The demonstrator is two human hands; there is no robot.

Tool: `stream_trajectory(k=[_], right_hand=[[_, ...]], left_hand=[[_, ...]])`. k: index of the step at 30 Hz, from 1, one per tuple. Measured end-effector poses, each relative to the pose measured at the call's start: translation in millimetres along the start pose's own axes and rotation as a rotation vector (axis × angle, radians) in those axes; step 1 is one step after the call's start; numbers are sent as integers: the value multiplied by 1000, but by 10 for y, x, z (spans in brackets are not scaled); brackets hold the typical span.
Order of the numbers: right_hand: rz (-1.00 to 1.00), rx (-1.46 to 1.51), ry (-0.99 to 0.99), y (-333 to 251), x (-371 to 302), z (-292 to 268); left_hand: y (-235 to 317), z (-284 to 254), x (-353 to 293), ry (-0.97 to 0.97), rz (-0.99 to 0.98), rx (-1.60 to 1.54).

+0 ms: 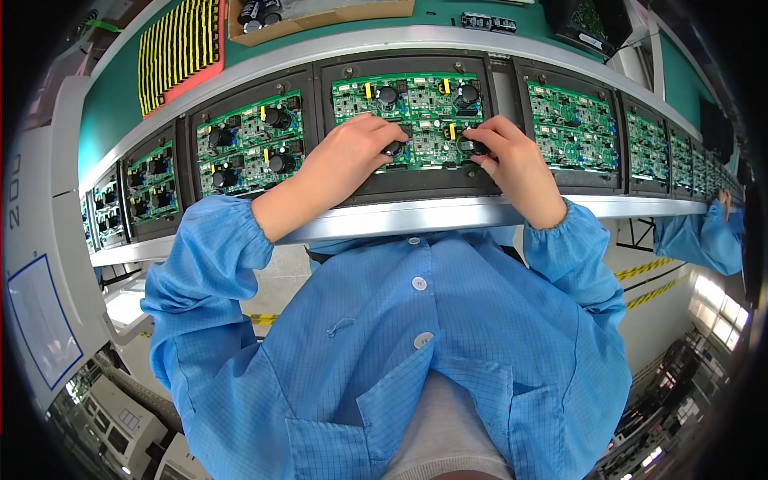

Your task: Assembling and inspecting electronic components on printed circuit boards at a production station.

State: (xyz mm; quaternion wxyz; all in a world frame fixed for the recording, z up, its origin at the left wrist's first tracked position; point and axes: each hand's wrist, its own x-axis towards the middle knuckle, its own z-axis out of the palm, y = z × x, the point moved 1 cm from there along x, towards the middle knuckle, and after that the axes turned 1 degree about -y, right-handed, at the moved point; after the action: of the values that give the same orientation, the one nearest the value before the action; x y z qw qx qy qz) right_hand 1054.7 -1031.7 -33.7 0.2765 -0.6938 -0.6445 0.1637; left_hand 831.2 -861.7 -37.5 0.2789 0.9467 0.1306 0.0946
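Note:
A green circuit board panel [426,154] lies in a black carrier frame [400,186] on the line in front of me. My left hand [350,152] has its fingers closed on a black cylindrical capacitor [393,149] at the near left part of the panel. At the near right, my right hand [516,160] pinches another capacitor [474,147] between thumb and fingers. Both capacitors are partly hidden by my fingers. Two more round black capacitors, a left one [387,97] and a right one [466,96], stand on the panel's far half, near small yellow parts.
To the left, another carrier holds a board with capacitors [250,142]; to the right, one board [572,124] shows no large capacitors. Beyond the metal rail [276,62] are yellow-and-black strips [180,52], a cardboard box [328,14] and loose black capacitors [488,22]. A co-worker's blue sleeve [704,238] is far right.

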Motion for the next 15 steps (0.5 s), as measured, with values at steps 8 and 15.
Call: stream_trajectory(k=[8, 15], right_hand=[[63, 58, 10, 4, 16, 70], [33, 105, -20, 73, 53, 4]], left_hand=[[-5, -70, 79, -178, 74, 21], [-10, -140, 153, -204, 95, 34]])
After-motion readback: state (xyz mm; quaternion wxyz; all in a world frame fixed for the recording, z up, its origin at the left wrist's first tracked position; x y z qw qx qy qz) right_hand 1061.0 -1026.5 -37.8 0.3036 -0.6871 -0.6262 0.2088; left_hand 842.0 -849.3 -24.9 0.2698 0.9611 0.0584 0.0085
